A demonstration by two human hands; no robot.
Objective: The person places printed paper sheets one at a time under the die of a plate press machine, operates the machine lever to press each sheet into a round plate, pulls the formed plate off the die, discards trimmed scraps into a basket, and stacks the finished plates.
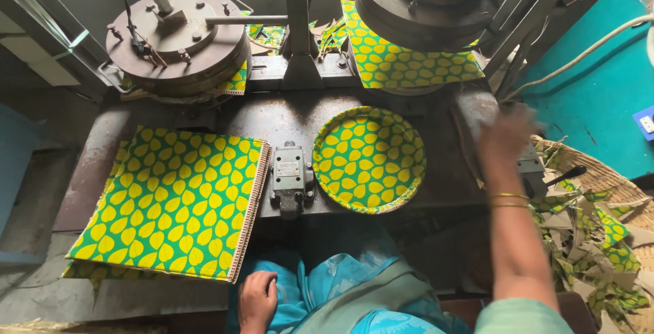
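A round pressed paper plate, green with yellow leaf shapes, lies on the metal bench in the middle. A thick stack of square sheets in the same print sits at the left. My left hand rests closed near my lap, below the stack's corner, holding nothing. My right hand is stretched out to the right of the plate, blurred by motion, near a grey metal part; whether it grips anything I cannot tell. Another printed sheet lies under the right press head.
A second round press head stands at the back left. A small grey valve block sits between stack and plate. A woven basket of printed paper scraps is at the right. A teal wall is beyond it.
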